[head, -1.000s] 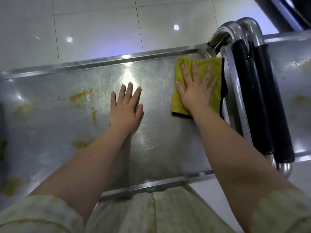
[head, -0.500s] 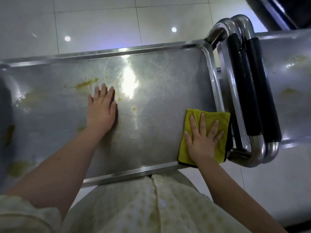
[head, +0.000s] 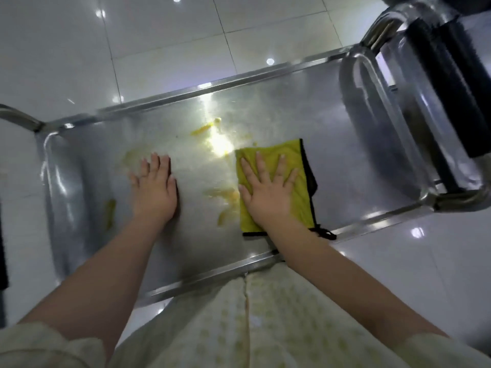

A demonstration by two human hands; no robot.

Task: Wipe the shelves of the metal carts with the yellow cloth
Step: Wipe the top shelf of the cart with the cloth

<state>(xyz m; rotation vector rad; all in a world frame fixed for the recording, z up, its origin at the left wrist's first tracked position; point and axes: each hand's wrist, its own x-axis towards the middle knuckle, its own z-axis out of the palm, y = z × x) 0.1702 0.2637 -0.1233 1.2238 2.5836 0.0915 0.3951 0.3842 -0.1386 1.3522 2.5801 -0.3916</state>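
On the steel shelf the right hand presses flat, fingers spread, on the yellow cloth, which lies right of middle and reaches close to the near edge. The left hand lies flat on bare metal left of middle. Yellow smears touch the cloth's left edge; others sit toward the far edge and the left end. Black handles stand past the right end.

Right of your square yellow cloth, bare steel shelf lies open up to the black-padded chrome handles. Left of it, your left grip lies flat in the way; nearer you, a raised rim.
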